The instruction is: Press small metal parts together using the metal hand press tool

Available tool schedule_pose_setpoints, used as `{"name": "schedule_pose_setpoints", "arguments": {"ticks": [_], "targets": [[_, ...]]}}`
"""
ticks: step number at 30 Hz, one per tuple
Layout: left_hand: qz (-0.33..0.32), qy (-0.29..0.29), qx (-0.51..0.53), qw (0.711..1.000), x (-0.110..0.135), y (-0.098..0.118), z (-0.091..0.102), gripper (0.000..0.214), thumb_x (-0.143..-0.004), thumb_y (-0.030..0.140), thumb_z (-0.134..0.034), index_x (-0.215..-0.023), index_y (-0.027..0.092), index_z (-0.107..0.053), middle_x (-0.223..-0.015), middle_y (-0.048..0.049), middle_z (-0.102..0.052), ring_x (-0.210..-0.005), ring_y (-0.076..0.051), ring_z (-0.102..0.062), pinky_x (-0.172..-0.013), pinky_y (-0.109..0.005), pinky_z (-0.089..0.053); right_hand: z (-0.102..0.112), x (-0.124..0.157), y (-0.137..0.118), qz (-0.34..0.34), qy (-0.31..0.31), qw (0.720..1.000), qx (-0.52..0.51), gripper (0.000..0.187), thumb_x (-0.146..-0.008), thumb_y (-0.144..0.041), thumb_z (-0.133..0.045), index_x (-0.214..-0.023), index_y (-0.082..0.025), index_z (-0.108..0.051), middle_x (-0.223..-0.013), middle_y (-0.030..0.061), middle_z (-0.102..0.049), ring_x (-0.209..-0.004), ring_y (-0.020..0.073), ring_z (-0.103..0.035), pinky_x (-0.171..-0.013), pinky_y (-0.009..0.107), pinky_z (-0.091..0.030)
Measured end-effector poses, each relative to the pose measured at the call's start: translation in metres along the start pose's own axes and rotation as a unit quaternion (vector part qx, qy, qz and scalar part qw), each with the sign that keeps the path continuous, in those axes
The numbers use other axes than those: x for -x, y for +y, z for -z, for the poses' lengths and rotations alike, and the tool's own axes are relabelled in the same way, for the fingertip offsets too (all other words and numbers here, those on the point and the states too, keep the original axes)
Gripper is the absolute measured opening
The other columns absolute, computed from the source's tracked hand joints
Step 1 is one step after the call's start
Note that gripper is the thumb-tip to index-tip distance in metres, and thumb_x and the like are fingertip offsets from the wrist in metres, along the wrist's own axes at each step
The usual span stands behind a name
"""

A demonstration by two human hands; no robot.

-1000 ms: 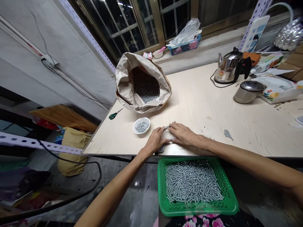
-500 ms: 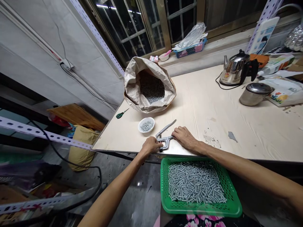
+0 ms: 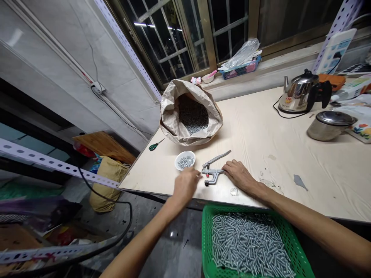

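Observation:
A metal plier-like hand press [image 3: 213, 170] with long handles lies near the front edge of the pale wooden table [image 3: 290, 162]. My right hand [image 3: 239, 174] rests on the table, fingers curled around the tool's lower handle. My left hand [image 3: 186, 183] hovers just left of the tool's head, beside a small white bowl [image 3: 184, 160] of small metal parts; its fingers are blurred and partly curled. A green basket [image 3: 255, 247] full of small silver metal cylinders sits below the table edge in front of me.
An open paper sack [image 3: 191, 114] of dark metal parts stands behind the bowl. Green-handled scissors [image 3: 155, 145] lie at the table's left edge. A steel kettle [image 3: 301, 90] and lidded pot [image 3: 329, 124] stand far right. A perforated metal bar [image 3: 52, 166] and cables cross lower left.
The tool, covered by both hands a second ago, now lies exposed. My left hand let go of its head and moved left toward the bowl. The camera shifted, pushing the scene right and down.

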State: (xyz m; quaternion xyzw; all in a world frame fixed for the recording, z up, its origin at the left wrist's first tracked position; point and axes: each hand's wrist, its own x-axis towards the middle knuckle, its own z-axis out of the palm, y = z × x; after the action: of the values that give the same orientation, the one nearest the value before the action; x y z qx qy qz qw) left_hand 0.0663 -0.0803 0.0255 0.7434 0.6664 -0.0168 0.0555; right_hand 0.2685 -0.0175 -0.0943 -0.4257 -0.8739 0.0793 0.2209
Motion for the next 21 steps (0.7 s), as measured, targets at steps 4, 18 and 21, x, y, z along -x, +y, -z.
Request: {"name": "schedule_pose_setpoints", "arguments": {"ticks": [4,18,21], "targets": [[0.123,0.019,0.003,0.992,-0.055,-0.050,0.002,0.026,-0.088,0.023,-0.047,-0.094,0.017,-0.072,-0.099,-0.0098,-0.069,-0.093,-0.021,-0.061,-0.070,-0.026,-0.040,-0.005,-0.001,-0.001,0.005,0.011,1.000,0.024,0.012,-0.094,-0.016,-0.049,-0.090,-0.019,-0.060,-0.090,0.0049,-0.059,-0.085,0.0212,-0.048,-0.072,0.033,-0.032],[0.114,0.026,0.073,0.990,-0.085,-0.070,-0.022,0.018,-0.079,0.017,-0.056,-0.087,0.018,-0.073,-0.092,-0.0056,-0.073,-0.087,-0.018,-0.065,-0.074,-0.023,-0.044,-0.007,-0.004,-0.002,0.014,0.024,0.998,0.059,0.011,-0.093,-0.016,-0.050,-0.090,-0.019,-0.060,-0.089,0.0043,-0.060,-0.085,0.0220,-0.047,-0.072,0.034,-0.030],[0.102,0.055,0.095,0.989,-0.075,-0.066,-0.017,0.021,-0.083,0.019,-0.053,-0.094,0.018,-0.071,-0.099,-0.0053,-0.072,-0.090,-0.017,-0.065,-0.080,-0.023,-0.045,-0.006,-0.004,-0.002,0.014,0.026,0.998,0.062,0.010,-0.093,-0.017,-0.050,-0.089,-0.019,-0.059,-0.090,0.0044,-0.059,-0.085,0.0216,-0.047,-0.071,0.034,-0.031]]}}
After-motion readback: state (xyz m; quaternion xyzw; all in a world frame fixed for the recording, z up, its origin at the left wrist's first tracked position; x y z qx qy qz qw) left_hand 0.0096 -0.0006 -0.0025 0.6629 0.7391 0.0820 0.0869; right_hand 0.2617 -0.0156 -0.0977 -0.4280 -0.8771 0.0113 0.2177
